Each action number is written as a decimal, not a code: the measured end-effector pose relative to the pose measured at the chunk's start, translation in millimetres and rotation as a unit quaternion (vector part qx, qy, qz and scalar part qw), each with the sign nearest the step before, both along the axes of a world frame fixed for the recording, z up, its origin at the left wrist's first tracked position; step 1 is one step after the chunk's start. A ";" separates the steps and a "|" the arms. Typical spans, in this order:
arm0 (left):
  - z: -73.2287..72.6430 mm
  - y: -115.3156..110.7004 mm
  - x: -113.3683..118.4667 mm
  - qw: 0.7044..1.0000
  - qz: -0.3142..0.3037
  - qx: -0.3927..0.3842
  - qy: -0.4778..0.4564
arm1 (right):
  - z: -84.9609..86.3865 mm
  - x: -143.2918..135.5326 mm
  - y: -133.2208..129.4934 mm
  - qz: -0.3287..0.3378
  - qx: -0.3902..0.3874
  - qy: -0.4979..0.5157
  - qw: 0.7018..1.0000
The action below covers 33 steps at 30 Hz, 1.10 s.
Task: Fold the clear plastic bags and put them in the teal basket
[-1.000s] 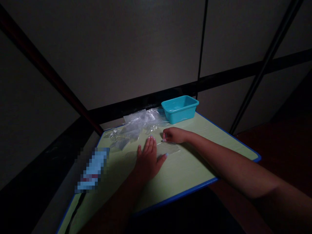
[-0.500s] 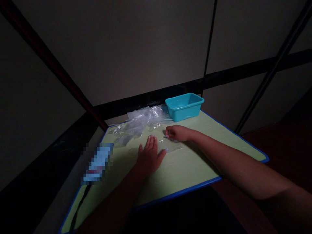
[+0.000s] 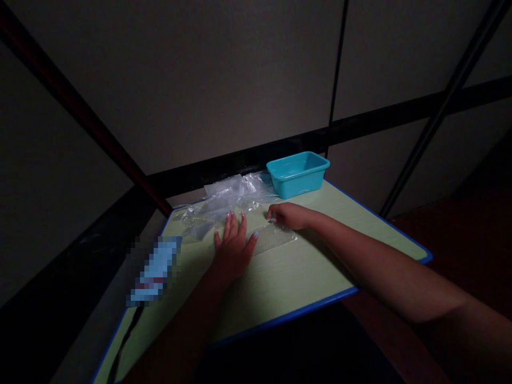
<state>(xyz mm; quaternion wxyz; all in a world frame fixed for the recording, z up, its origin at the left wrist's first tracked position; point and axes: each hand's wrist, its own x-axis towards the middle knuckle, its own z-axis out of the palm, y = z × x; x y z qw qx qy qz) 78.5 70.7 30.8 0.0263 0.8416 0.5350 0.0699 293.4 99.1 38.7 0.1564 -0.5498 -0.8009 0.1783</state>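
A clear flat plastic bag [image 3: 276, 239] lies on the pale green table [image 3: 296, 277] between my hands. My left hand [image 3: 234, 248] rests palm down at the bag's left end, fingers spread, holding nothing. At the bag's upper right edge, my right hand [image 3: 290, 215] is curled with thumb and fingertips close together; whatever is between them is too small to make out. Behind my hands lies a heap of crumpled clear plastic bags [image 3: 228, 200].
A turquoise plastic basket [image 3: 302, 184] stands at the table's back corner, right of the heap. On the left edge lies a pixelated light blue object [image 3: 156, 269] with a dark strap [image 3: 127, 338]. Panelled walls rise behind the table.
My left hand has slid left and its fingers have spread wider, uncovering more of the flat bag. My right hand remains by the bag's upper edge. The view has shifted slightly.
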 end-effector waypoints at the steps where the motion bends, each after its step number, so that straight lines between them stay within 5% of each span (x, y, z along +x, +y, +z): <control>1: -1.1 0.1 -0.5 1.000 -0.008 -0.012 0.011 | 0.0 1.7 1.0 -0.004 0.002 -0.007 1.000; 10: -11.0 3.4 -6.9 0.988 -0.079 -0.080 0.103 | -0.2 11.7 6.5 -0.046 0.009 -0.083 0.995; 18: -12.5 7.0 -7.6 0.992 0.026 -0.037 0.114 | 3.6 10.7 2.8 -0.036 0.005 -0.101 0.994; 33: -6.3 19.3 -26.1 0.991 0.008 -0.068 0.111 | 7.4 6.0 -2.2 -0.019 -0.036 -0.064 0.997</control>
